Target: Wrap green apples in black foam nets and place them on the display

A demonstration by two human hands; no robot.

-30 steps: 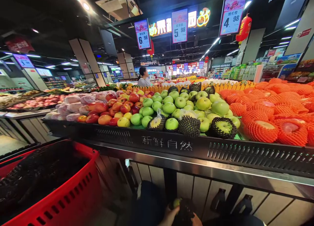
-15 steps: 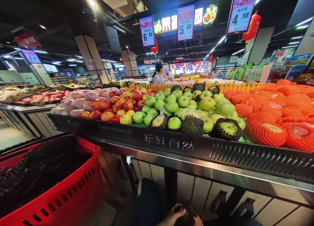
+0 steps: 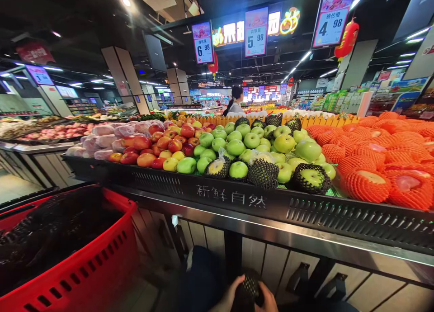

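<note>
At the bottom edge, my left hand [image 3: 231, 295] and my right hand [image 3: 267, 298] are closed from either side around a black foam fruit net [image 3: 251, 286]. A yellowish-green tint shows through its mesh; whatever is inside is mostly hidden. Both hands are in front of the stand, below the black display rim. Above them lie green apples [image 3: 235, 147], and a few at the front wear the same kind of black net [image 3: 263, 172]. Part of each hand is cut off by the frame.
A red basket [image 3: 115, 244] full of dark, blurred material stands at the left. The black display rim [image 3: 183, 185] runs across the front. Red apples [image 3: 140, 142] and fruit in orange nets [image 3: 366, 185] flank the green ones. A person [image 3: 233, 104] is beyond the stand.
My hands and the netted item have risen slightly, with the net now upright between my fingers. The person in the background has moved right. The view has shifted a little.
</note>
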